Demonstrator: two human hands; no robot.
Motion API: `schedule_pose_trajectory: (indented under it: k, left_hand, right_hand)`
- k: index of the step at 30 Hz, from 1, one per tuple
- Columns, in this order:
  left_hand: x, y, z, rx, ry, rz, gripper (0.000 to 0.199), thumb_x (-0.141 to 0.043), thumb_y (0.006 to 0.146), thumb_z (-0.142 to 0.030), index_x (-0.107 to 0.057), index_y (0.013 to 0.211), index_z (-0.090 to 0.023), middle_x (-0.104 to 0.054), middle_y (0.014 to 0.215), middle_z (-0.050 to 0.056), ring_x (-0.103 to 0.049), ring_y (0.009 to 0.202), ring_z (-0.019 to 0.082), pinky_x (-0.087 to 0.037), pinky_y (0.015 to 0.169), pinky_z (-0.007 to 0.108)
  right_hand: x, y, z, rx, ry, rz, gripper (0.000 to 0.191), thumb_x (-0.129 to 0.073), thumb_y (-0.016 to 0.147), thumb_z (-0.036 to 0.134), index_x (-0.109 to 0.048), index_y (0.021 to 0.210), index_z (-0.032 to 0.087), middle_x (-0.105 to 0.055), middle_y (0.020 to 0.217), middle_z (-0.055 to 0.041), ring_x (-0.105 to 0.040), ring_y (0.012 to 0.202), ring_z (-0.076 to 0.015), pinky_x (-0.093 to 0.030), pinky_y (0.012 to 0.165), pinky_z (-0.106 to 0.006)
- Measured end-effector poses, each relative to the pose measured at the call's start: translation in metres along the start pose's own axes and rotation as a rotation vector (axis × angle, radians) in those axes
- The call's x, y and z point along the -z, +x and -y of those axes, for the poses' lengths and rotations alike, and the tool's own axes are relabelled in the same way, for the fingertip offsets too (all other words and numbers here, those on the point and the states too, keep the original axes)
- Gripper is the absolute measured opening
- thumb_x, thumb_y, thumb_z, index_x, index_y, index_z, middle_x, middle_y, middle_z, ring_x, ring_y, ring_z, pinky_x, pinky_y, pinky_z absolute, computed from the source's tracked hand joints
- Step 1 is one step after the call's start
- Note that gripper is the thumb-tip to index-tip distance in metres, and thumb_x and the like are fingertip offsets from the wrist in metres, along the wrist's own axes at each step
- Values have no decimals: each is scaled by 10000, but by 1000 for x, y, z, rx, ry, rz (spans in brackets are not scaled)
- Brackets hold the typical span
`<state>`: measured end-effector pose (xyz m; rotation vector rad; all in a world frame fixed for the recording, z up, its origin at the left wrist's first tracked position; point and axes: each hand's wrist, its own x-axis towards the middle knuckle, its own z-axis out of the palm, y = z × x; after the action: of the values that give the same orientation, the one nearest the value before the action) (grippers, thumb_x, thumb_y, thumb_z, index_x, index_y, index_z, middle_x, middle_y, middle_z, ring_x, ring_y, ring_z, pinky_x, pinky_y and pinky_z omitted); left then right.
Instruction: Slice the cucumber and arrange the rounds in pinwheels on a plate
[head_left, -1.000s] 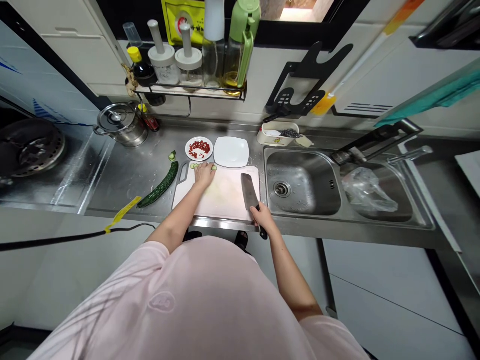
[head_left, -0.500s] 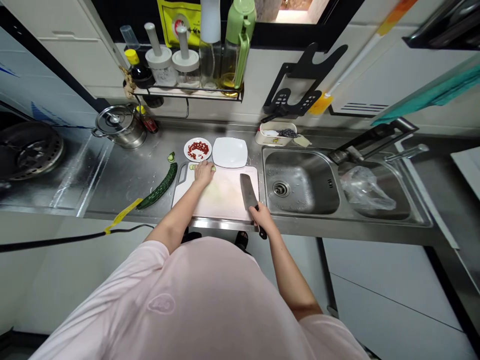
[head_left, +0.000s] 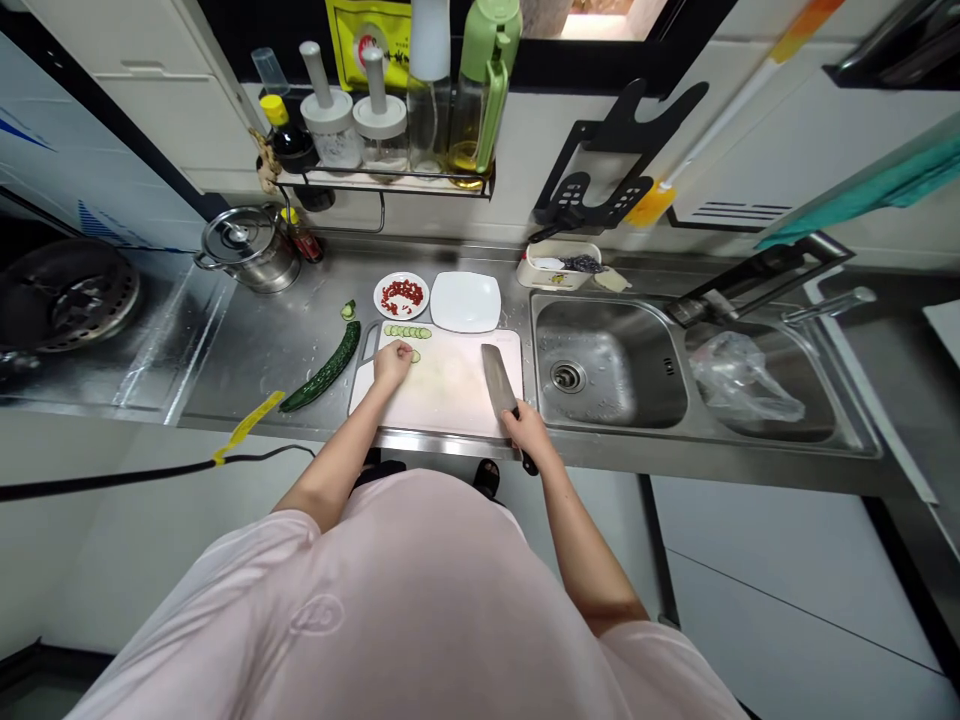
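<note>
A white cutting board (head_left: 450,400) lies on the steel counter. Along its far edge runs a row of cucumber slices (head_left: 407,331). My left hand (head_left: 393,364) is over the board's left part, its fingers pinched at a single cucumber slice (head_left: 415,356); whether they grip it is too small to tell. My right hand (head_left: 526,434) is closed round the handle of a cleaver (head_left: 498,381), whose blade rests over the board's right side. Left of the board lies a dark green cucumber (head_left: 325,372), with a small cut end piece (head_left: 348,310) beyond it.
Behind the board stand a plate of chopped red pieces (head_left: 403,296) and a white square plate (head_left: 466,302). The sink (head_left: 607,360) is on the right. A lidded pot (head_left: 249,250) stands at the back left, below the condiment rack (head_left: 382,178). A yellow-tagged cable crosses the left front.
My left hand has moved from the far edge of the board toward me and slightly left, uncovering the row of slices. My right hand still holds the cleaver. The view has shifted slightly.
</note>
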<state>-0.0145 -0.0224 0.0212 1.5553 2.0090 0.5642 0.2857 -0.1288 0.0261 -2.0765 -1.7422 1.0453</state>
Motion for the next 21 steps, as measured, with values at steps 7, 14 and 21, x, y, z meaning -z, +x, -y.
schedule_pose_trajectory:
  k: [7,14,21]
  left_hand:
    - [2,-12,3,44,37,-40,245,-531,786,-245,-658,996,-244,-696,792,8,-631,829,182,-430,757,277]
    - [5,-14,12,11,121,-61,258,-494,818,-243,-675,1001,-241,-699,928,53,-630,888,213,-437,788,300]
    - [3,-2,15,66,115,-70,177,-553,807,-301,-675,926,-254,-679,949,53,-625,904,229,-446,771,315]
  right_hand:
    - [-3,-12,45,118,-327,75,236,-414,905,327,-583,1000,191,-671,866,-74,-592,781,-183,-315,601,-227]
    - [-22,-14,76,203,-497,220,231,-399,931,303,-552,1074,205,-666,936,-90,-608,833,-205,-353,675,-259]
    - [-29,-12,98,237,-591,243,246,-378,922,238,-526,1113,188,-668,953,-106,-616,856,-212,-377,701,-277]
